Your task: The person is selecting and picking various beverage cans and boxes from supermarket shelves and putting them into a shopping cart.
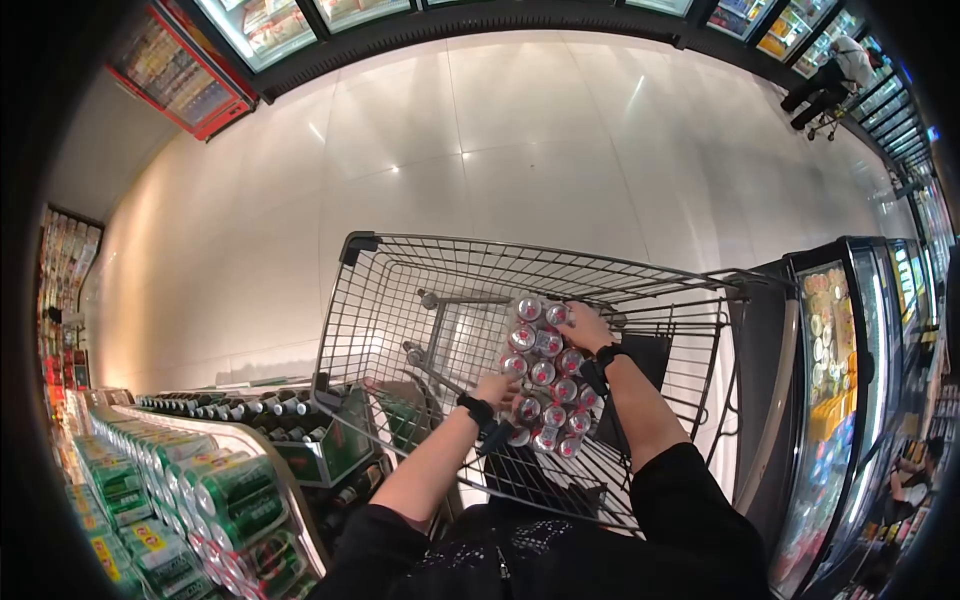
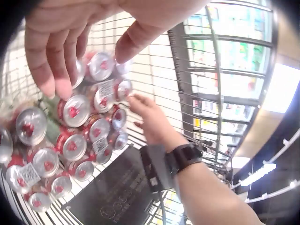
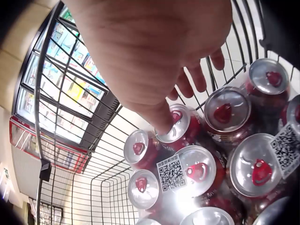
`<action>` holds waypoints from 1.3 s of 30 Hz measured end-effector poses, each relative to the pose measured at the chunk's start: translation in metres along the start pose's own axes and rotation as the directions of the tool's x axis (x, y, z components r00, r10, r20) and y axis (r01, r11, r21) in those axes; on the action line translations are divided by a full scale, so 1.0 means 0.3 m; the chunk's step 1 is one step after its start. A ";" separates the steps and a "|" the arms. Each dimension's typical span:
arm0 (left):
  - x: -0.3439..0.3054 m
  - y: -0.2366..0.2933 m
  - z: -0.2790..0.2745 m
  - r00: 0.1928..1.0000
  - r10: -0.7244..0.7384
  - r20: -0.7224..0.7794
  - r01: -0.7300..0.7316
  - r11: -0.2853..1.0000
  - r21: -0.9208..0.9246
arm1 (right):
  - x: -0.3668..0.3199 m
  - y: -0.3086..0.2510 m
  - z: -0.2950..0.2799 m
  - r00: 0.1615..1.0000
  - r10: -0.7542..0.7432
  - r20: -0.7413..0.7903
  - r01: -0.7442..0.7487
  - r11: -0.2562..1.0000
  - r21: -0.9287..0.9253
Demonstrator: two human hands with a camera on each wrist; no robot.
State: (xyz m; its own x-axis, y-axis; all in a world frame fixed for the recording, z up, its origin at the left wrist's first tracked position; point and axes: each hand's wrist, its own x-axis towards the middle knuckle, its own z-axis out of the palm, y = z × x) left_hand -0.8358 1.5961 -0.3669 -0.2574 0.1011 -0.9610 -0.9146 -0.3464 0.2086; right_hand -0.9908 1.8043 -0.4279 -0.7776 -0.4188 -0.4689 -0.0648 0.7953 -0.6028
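Shrink-wrapped packs of red-and-silver cans (image 1: 543,373) lie in a wire shopping cart (image 1: 540,246), with can tops facing up. My left hand (image 1: 497,388) is over the left side of the cans; in the left wrist view its fingers (image 2: 63,86) bend loosely down onto the can tops, thumb apart. At the far right corner is my right hand (image 1: 585,325). Its thumb (image 3: 161,119) touches a can top in the right wrist view, while the other fingers spread beyond the can's edge. The undersides of the packs are hidden.
Stacks of green can packs (image 1: 235,495) and crates of dark bottles (image 1: 330,440) stand at left. A glass-door fridge (image 1: 825,380) is right of the cart. More fridges line the far wall, and a person (image 1: 835,80) stands with a cart at upper right.
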 end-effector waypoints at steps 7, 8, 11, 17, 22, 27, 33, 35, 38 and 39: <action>0.213 -0.108 0.078 0.991 -0.133 -0.007 0.116 0.888 -0.445 | 0.224 0.040 0.125 0.986 -0.075 0.147 0.041 0.974 0.225; 0.227 -0.108 0.082 0.991 -0.135 -0.006 0.117 0.875 -0.470 | 0.242 0.039 0.130 0.982 -0.054 0.183 0.010 0.973 0.231; 0.312 -0.174 0.052 0.988 -0.151 0.039 0.147 0.823 -0.549 | 0.234 0.013 0.116 0.974 -0.031 0.226 -0.032 0.963 0.267; 0.367 -0.232 0.000 0.984 -0.122 0.130 0.177 0.760 -0.626 | 0.221 0.031 0.150 0.988 -0.127 0.091 0.091 0.940 0.329; 0.242 -0.114 -0.065 0.988 -0.079 -0.132 0.015 0.903 -0.430 | 0.220 0.006 0.172 0.995 -0.030 0.092 -0.018 0.877 0.481; 0.218 0.021 -0.324 0.969 0.137 -0.206 -0.103 0.981 0.167 | 0.130 -0.103 0.172 0.979 -0.013 0.205 -0.164 0.549 0.820; 0.207 0.126 -0.527 0.807 0.453 -0.379 -0.112 0.747 0.656 | 0.066 -0.171 0.316 0.928 0.123 0.353 -0.371 0.402 0.837; 0.213 0.104 -0.548 0.800 0.470 -0.373 -0.152 0.760 0.632 | 0.043 -0.164 0.349 0.916 0.147 0.374 -0.402 0.347 0.847; 0.309 0.005 -0.557 0.734 0.516 -0.442 -0.238 0.804 0.544 | 0.030 -0.128 0.378 0.915 0.174 0.363 -0.402 0.370 0.837; 0.317 -0.016 -0.536 0.698 0.533 -0.479 -0.297 0.823 0.484 | 0.037 -0.118 0.382 0.911 0.175 0.373 -0.412 0.436 0.800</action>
State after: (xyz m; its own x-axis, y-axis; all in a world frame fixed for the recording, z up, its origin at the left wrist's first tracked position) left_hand -0.8058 1.4574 -0.4883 -0.5178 -0.5607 -0.6462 -0.8274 0.1360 0.5449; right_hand -0.9253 1.7213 -0.4857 -0.4864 -0.4057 -0.7738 0.7925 0.1680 -0.5863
